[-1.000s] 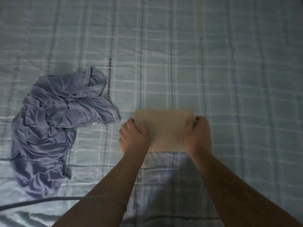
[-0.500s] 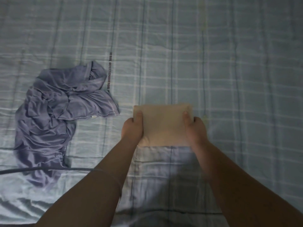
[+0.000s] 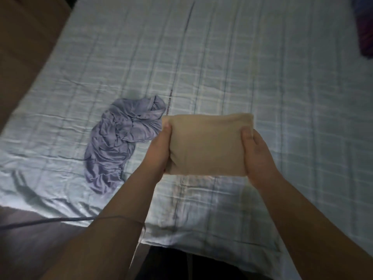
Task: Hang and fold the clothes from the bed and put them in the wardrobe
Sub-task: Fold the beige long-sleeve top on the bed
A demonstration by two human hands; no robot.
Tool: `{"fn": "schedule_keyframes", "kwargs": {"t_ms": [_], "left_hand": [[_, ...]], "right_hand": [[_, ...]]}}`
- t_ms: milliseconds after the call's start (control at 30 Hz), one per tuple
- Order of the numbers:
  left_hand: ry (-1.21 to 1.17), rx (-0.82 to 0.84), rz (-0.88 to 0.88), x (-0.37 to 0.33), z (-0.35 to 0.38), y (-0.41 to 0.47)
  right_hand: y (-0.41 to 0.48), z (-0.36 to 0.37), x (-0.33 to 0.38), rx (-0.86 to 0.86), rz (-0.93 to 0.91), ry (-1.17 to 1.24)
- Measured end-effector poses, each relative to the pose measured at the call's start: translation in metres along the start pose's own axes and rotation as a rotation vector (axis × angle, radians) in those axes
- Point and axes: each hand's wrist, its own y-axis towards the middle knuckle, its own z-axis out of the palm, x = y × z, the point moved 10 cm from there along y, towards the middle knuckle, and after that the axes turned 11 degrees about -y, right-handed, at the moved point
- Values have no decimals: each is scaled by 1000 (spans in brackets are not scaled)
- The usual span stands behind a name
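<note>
The bed (image 3: 262,67) fills the view, spread with a pale blue checked sheet that is creased along its left side. On the left half, nearer the near edge than the far one, lies a crumpled lilac-grey jersey garment (image 3: 115,146), bunched in a heap with its collar end turned toward the far edge.

Just right of that heap is the folded beige cloth rectangle (image 3: 205,144), a neat thick packet held up over the near middle of the bed, with its top left corner overlapping the lilac heap in the view. Both hands are on it. The left hand (image 3: 159,150) grips the packet's left edge, thumb laid on top and fingers tucked out of sight beneath. The right hand (image 3: 258,154) grips the right edge the same way, thumb on top, so the packet sits clamped between the two.

A thin grey cable (image 3: 50,220) runs along the near left edge of the bed, and a dark purple shape (image 3: 366,33) shows at the far right corner, too dim to tell what it is.
</note>
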Motion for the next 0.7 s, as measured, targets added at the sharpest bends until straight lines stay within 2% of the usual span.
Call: {"fn": "schedule_keyframes", "kwargs": {"t_ms": [167,267,367,500,700], "left_hand": [[-56,-161,243,-78,-72,-98],[32,-262,424,-120,-126,-156],[31,-447,516,-146,-204,-208],[-20,-672,585,-151,-325,-271],[-147,-959,623,-99,-542,-382]], "right_hand": [[-72,21,109,45,-158,-33],[-118,56,169,115,-266,-70],[-163,107,219,165,-393,-156],[-230,210,277,231,-581,-273],[-383,414,324,439,-813,-361]]}}
